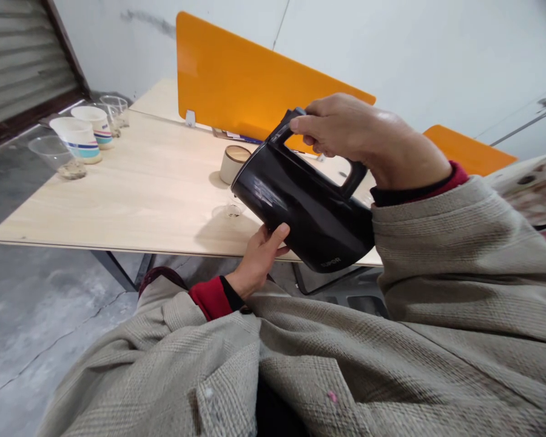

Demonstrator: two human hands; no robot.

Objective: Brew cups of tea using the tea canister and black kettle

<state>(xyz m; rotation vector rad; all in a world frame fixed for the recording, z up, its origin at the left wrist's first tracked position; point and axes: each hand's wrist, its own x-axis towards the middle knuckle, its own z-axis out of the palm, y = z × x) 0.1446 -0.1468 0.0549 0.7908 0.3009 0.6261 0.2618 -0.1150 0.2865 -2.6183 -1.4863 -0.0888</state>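
My right hand (368,136) grips the handle of a black electric kettle (304,209), thumb pressing the lid tab at the top. The kettle is tilted with its spout end toward the left, over a small clear glass cup (231,210) on the wooden table (131,194). My left hand (260,258) rests its fingers against the kettle's lower side at the table's near edge, thumb raised. A beige round container (234,162) stands just behind the kettle's spout.
At the table's far left stand two striped paper cups (82,138) and clear plastic cups (59,156) with something at the bottom. Orange divider panels (250,79) rise along the table's back. Grey concrete floor lies to the left.
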